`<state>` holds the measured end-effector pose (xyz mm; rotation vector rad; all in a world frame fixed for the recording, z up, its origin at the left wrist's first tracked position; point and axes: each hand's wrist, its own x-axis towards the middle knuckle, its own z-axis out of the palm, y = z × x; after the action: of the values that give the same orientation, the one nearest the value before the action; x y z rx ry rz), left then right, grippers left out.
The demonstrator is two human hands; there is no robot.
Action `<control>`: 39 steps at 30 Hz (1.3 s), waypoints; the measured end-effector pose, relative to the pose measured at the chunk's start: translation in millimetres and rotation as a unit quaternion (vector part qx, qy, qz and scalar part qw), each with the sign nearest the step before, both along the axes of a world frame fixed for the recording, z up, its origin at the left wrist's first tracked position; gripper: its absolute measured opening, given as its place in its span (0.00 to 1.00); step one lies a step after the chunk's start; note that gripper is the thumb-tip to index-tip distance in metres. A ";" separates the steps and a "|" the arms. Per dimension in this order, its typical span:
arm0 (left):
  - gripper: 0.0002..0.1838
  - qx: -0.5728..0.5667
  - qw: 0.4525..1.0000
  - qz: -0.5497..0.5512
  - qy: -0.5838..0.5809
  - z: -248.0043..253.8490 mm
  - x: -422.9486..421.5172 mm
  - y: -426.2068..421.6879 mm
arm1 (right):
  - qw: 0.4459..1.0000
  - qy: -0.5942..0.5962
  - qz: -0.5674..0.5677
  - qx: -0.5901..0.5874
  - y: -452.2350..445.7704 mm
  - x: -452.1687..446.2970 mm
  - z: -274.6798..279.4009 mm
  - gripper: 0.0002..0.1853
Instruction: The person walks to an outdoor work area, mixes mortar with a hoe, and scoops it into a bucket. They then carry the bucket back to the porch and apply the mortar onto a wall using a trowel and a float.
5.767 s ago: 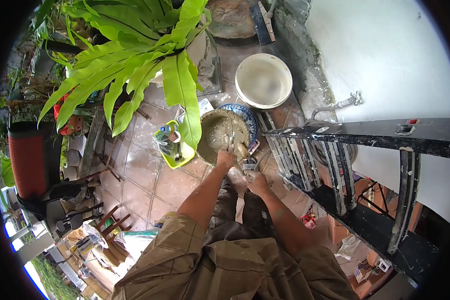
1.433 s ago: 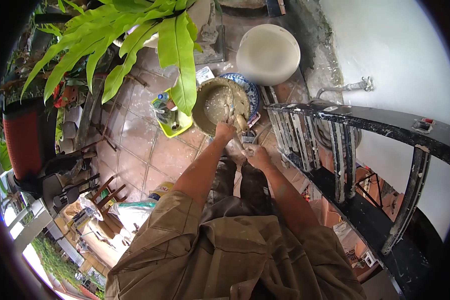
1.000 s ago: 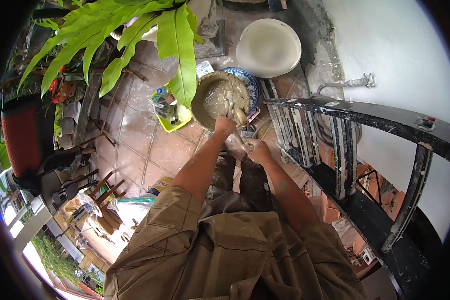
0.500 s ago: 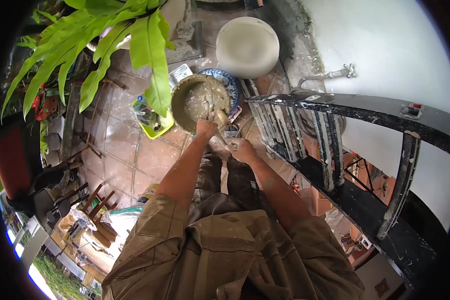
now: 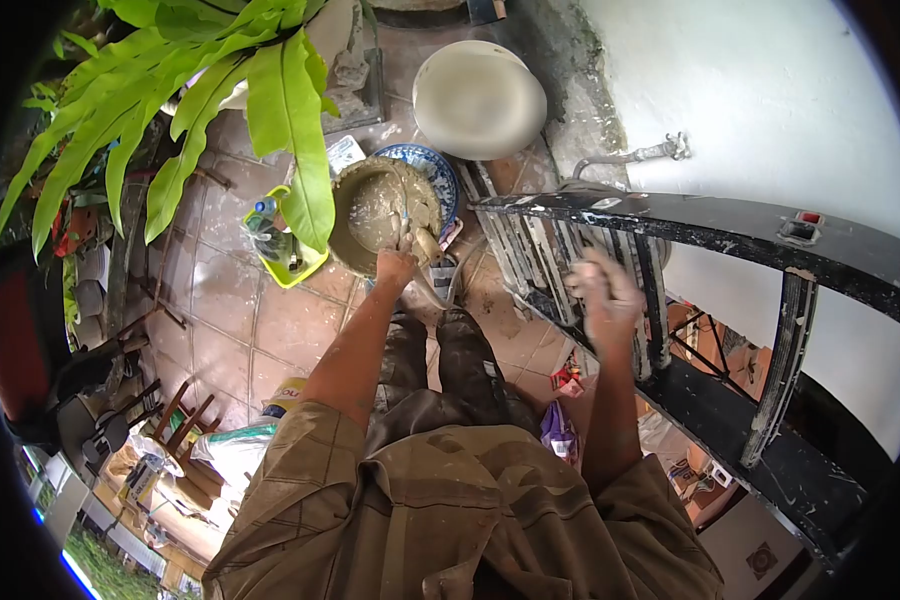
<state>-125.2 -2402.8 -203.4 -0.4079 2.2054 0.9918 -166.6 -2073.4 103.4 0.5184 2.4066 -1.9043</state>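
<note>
My left hand (image 5: 396,264) is closed at the near rim of a mud-caked bucket (image 5: 355,250). A grey hose-like tube (image 5: 428,290) runs from that hand and curves down above the floor. Inside the bucket lies wet grey mix (image 5: 375,210), with a thin line crossing it. A wooden handle (image 5: 427,245) sticks out over the right rim, close to my left hand. My right hand (image 5: 610,300) is raised off to the right, in front of the ladder (image 5: 670,222). Motion blurs its fingers, and I see no object in it.
Behind the bucket are a blue patterned basin (image 5: 448,172) and a large pale tub (image 5: 480,100). A yellow-green tray (image 5: 305,268) holds a bottle. Broad leaves (image 5: 295,130) hang at upper left. A purple packet (image 5: 558,432) lies by my right leg. A pipe (image 5: 640,152) juts from the wall.
My right hand has let go of the tube and swung right and up, in front of the ladder. My left hand stays at the bucket. The view has shifted slightly.
</note>
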 end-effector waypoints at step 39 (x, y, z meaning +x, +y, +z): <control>0.16 -0.231 0.851 -0.432 0.188 41.4 -10.7 12.0 | 0.968 0.108 -0.196 -0.113 218.5 -84.6 -73.7 0.24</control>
<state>-135.9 -2390.8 -161.9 0.6132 2.5503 0.0328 -251.3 -1854.9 29.8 0.8655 2.2922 -2.4778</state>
